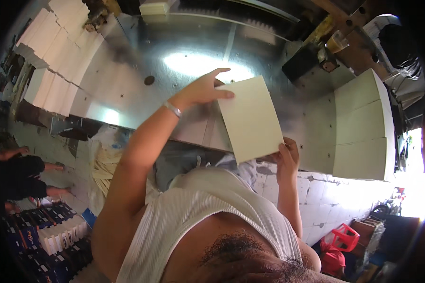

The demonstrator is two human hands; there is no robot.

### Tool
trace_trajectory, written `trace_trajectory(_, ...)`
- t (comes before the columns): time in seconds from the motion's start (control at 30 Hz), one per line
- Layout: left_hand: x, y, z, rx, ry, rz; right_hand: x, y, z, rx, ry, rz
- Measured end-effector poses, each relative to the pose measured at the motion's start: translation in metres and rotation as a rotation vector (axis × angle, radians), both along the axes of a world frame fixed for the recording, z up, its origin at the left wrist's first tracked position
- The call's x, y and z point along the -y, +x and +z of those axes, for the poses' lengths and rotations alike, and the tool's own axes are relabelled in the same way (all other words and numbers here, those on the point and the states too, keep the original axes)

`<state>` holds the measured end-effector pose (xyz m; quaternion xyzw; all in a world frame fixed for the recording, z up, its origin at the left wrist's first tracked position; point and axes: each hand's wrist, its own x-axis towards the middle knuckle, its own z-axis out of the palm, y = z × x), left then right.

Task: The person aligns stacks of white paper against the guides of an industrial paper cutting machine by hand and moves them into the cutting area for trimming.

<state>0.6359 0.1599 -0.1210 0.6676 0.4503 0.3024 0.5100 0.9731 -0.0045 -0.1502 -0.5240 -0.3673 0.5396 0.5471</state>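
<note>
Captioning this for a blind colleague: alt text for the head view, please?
A person's left hand and right hand hold a pale rectangular panel by opposite corners at a metal table. Pale stacks stand toward its left and right; a red stool is lower right.

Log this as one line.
left hand: thumb on cream piece, far-left corner | right hand: holding near-right corner | cream stack: on metal table, right
</note>
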Motion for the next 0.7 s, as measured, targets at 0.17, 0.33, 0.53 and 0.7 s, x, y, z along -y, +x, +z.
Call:
trace_trajectory(0.17,-0.018,-0.001,-0.019,-0.219,-0.054,0.012,-0.013,0.011,-0.017,-0.016,-0.135,0.076)
trace_trajectory(0.33,-0.022,-0.004,-0.021,-0.274,-0.001,0.019,-0.015,0.012,0.006,0.190,-0.201,0.125)
trace_trajectory(0.53,-0.030,-0.001,-0.004,-0.326,-0.054,-0.074,-0.023,0.010,0.023,0.950,0.343,0.256)
trace_trajectory(0.7,-0.036,0.001,-0.002,-0.316,-0.042,-0.102,-0.037,0.008,0.008,1.134,0.697,0.471)
